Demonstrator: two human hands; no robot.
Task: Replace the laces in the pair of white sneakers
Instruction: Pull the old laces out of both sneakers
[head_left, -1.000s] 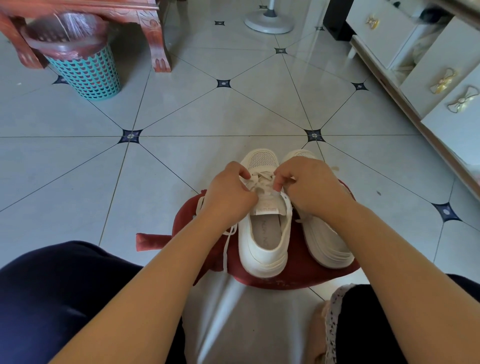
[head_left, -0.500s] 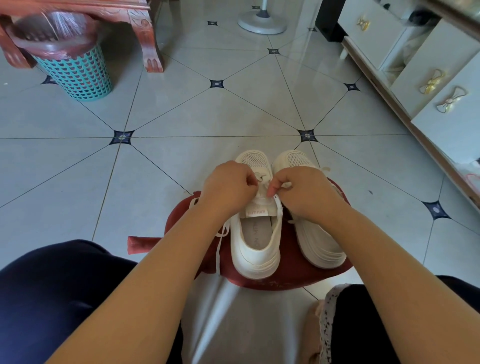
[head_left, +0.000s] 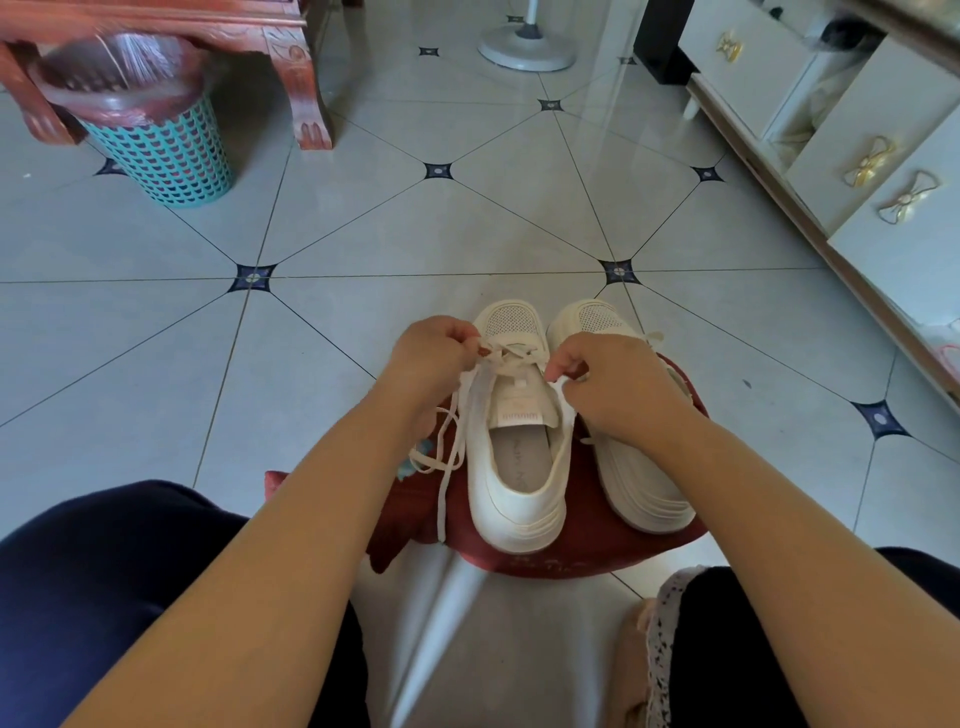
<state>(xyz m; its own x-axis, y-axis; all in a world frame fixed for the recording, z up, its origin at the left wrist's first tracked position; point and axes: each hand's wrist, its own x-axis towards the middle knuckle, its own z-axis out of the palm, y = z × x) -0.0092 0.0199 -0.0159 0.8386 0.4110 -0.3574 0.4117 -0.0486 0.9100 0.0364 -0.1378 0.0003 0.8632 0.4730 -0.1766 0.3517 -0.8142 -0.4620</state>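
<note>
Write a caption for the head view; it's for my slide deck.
Both hands, left and right, work the lace on the left sneaker atop a red cloth.

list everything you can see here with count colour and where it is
sneakers: 2, white, side by side on the cushion
lace: 1, white, through left sneaker, loose end trailing left
cushion: 1, dark red, on the floor under the sneakers
bin: 1, teal, bag-lined, far left
wooden furniture: 1, reddish, top left
fan base: 1, white, top centre
cabinet: 1, white, gold bow handles, right
left hand: pinching lace
right hand: at the eyelets
</note>
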